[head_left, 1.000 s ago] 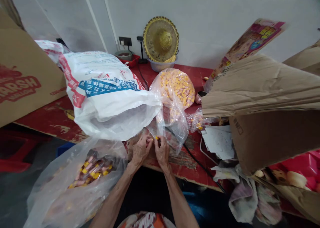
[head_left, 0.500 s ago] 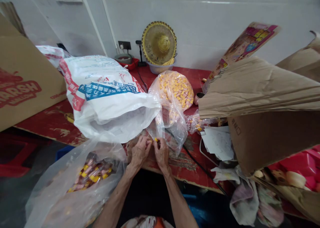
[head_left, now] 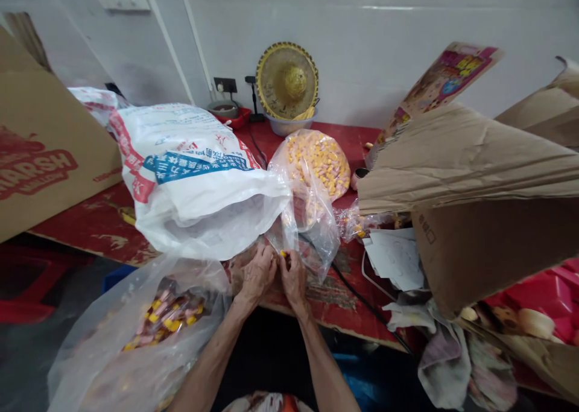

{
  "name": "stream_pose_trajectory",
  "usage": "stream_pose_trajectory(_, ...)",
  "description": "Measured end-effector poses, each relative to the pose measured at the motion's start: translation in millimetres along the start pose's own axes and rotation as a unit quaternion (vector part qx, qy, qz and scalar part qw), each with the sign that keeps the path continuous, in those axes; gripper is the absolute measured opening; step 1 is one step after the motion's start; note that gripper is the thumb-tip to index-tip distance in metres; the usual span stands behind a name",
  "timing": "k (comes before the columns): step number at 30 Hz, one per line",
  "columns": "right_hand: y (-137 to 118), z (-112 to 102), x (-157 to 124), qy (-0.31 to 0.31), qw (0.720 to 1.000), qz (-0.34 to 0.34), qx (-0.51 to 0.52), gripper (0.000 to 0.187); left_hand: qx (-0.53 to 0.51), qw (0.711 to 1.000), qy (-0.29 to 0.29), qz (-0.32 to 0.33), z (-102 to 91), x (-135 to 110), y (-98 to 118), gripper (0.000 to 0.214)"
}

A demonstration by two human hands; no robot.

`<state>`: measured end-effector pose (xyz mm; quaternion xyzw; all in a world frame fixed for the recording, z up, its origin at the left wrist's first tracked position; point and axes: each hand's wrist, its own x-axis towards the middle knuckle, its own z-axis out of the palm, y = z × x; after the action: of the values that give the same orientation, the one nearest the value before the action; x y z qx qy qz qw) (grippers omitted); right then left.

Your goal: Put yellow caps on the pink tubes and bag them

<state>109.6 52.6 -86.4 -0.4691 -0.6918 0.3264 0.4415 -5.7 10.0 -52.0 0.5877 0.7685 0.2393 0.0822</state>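
Observation:
Side by side at the near edge of the red table, both my hands are closed. Between the thumb and fingers of my right hand [head_left: 293, 277] a small yellow piece [head_left: 283, 253] shows. My left hand [head_left: 259, 273] has its fingers pressed together; whatever they hold is hidden. Just beyond them sits a clear bag [head_left: 322, 161] full of small yellow and pink pieces, its loose mouth hanging toward my hands. By my left forearm, another clear bag [head_left: 169, 315] holds brown, pink and yellow pieces. A large white printed sack [head_left: 199, 158] lies open-mouthed beyond my left hand.
A cardboard box [head_left: 49, 146] stands at the left, and an open cardboard box [head_left: 479, 164] fills the right. White papers [head_left: 395, 258] and cloths [head_left: 446, 354] lie beside it. A straw hat [head_left: 287, 80] rests in a basin by the wall. A black cable [head_left: 366, 306] crosses the table edge.
My left hand has turned so its fingers cover the tips, where a yellow bit showed before. My right hand stays nearly in place with its yellow piece.

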Motion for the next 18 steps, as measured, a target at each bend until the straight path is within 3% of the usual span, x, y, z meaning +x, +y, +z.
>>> stream_pose_trajectory(10, -2.8, -0.2, -1.1, 0.03, 1.0, 0.003, -0.006, 0.033, -0.046, 0.998, 0.031, 0.01, -0.3, -4.2, -5.2, 0.009)
stream_pose_trajectory(18, -1.5, -0.6, -0.9, 0.002, 1.0, -0.011, -0.02, 0.031, -0.073, 0.997, 0.036, 0.017, -0.8, -3.4, -5.6, 0.01)
